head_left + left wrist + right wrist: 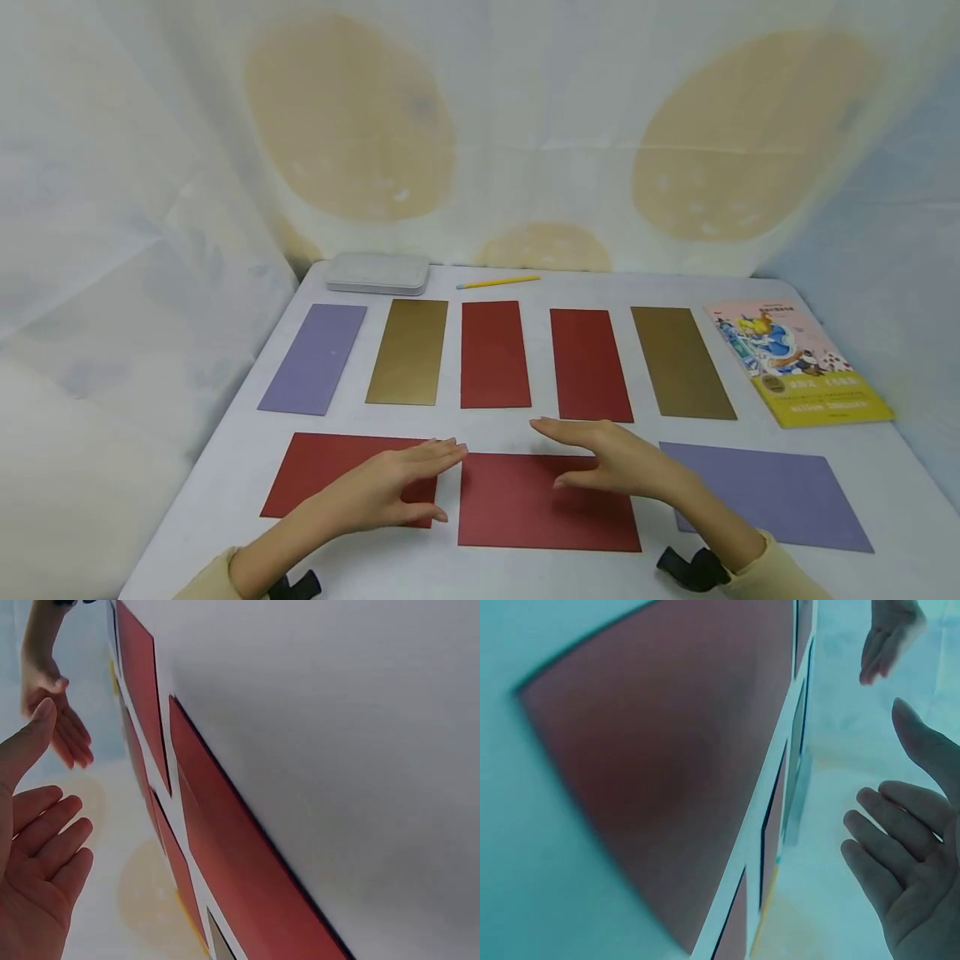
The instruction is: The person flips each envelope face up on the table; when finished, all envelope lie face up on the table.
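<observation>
Taking twelve o'clock as the far side of the table (217,500) in the head view, found the central red card (525,508) between three and four o'clock from the left hand (397,479) and at eight o'clock from the right hand (615,454). Judged the right hand nearer, with thumb and palm over the card's one-o'clock corner; placed the fingertips of the left hand just beside its eleven-o'clock corner.

Saw both hands empty and spread, with fingers fairly straight and thumbs parted from them. In the wrist views, made out both hands raised apart from the cards.

Read the central red card's long axis as nine to three o'clock, lying flat; found no marking to give either end a direction. Saw the left red card (322,458) at nine o'clock from it, on much the same axis and partly under the left hand, and the right purple card (780,500) at three o'clock. Toward twelve, saw the upper left red card (495,354) and upper right red card (592,367), with long axes nearer twelve to six.
</observation>
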The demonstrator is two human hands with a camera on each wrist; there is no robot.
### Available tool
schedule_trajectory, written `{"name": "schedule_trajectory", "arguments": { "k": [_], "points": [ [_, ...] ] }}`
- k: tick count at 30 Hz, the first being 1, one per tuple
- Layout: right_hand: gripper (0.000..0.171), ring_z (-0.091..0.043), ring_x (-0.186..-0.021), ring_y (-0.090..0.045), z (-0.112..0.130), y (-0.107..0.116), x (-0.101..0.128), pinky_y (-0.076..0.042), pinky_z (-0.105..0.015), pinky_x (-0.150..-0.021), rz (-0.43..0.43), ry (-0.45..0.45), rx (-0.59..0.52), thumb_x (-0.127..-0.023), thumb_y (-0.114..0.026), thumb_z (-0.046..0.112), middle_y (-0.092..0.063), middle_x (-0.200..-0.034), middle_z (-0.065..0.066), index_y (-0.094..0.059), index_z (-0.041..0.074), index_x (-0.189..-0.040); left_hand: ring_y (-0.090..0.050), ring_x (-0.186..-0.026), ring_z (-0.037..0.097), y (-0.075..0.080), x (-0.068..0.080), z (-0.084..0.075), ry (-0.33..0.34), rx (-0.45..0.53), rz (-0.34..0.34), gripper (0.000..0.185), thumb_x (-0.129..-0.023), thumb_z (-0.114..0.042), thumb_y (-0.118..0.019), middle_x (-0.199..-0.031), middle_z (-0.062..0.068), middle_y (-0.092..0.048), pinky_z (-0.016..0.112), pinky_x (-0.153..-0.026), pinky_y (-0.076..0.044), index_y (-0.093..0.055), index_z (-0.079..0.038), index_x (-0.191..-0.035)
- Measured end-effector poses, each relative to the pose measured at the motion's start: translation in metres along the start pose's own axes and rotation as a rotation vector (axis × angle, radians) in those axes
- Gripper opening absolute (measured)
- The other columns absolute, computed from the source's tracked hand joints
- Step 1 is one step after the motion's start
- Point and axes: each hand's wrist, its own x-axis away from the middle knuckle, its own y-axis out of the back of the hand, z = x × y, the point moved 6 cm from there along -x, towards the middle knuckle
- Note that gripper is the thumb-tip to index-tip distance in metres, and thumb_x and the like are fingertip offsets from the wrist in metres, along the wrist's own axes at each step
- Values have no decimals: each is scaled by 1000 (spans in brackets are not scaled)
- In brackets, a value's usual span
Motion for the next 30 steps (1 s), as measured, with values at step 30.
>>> {"name": "schedule_trajectory", "arguments": {
  "k": [30],
  "points": [
    [68,-29,-122,-55,-37,11,64,-49,-40,-92,48,-140,-40,-85,-74,36,-56,-135,-10,-51,3,-139,-33,-139,22,-48,-32,-8,4,-159,298,90,-79,-51,-75,-153,5,-36,34,-104,-39,-37,-9,-149]
  ]
}}
